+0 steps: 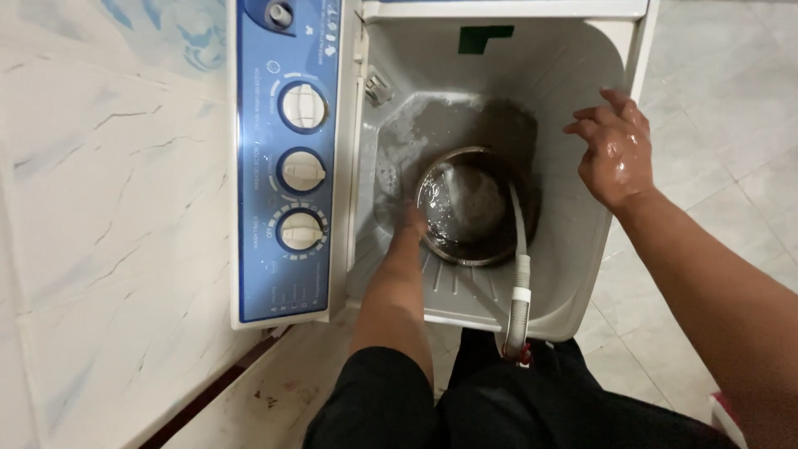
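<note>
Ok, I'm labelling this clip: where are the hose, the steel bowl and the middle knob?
hose (521, 287), head view, white cuff near tub rim
bowl (480, 254), head view, lower rim
middle knob (302, 170), head view, centre

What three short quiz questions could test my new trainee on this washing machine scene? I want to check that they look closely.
1. True or false: the left hand is down inside the tub, at the rim of the metal bowl.
2. What hangs over the tub's near edge into the bowl: A) a towel, B) a grey hose, C) a chain?
3. How many round dials are on the blue panel?

Key: 1 true. 2 B. 3 three; the wet right hand hovers open above the tub's right side.
</note>
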